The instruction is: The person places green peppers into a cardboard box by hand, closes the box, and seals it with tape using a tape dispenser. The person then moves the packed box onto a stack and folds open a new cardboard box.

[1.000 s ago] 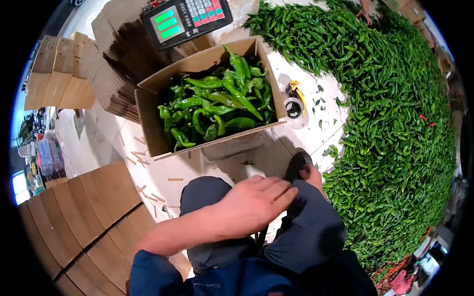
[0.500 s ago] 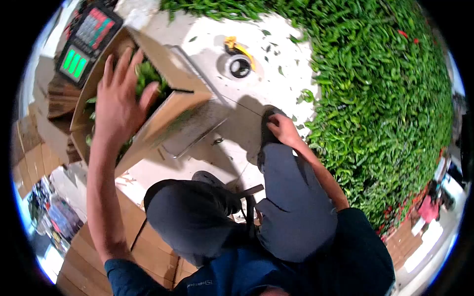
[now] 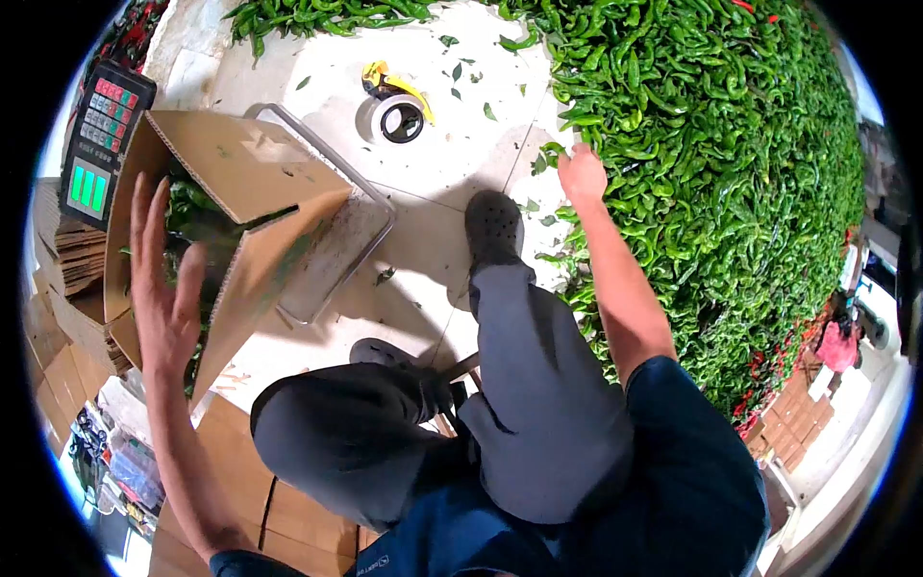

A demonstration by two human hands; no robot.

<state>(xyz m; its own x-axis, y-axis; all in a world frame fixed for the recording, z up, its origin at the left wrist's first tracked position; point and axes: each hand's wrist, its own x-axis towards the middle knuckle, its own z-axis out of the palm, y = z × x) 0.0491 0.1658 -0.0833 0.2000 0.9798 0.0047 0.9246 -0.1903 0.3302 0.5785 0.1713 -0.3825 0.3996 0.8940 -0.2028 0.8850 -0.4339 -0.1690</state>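
My left hand [image 3: 165, 293] is at the open top of a cardboard box [image 3: 274, 264], fingers apart and stretched along the opening. Green peppers [image 3: 192, 207] show inside the box, partly hidden by the hand and flaps. The box stands tilted on a metal-rimmed platform [image 3: 336, 255]. My right hand [image 3: 583, 177] is at the near edge of a large heap of green peppers [image 3: 711, 192], its fingers curled. A loose green pepper [image 3: 550, 154] lies just beside its fingertips; whether the fingers hold anything is hidden.
A scale display [image 3: 101, 139] with lit green digits stands behind the box. A tape roll [image 3: 399, 120] with a yellow-handled tool [image 3: 380, 75] lies on the pale floor among scattered leaves. Flattened cardboard [image 3: 77, 264] is stacked at left. A person in red [image 3: 836, 346] is far right.
My right hand has moved from above my shoe out to the edge of the pepper heap. My left hand has shifted from over the peppers towards the box's left side. The view has also shifted.
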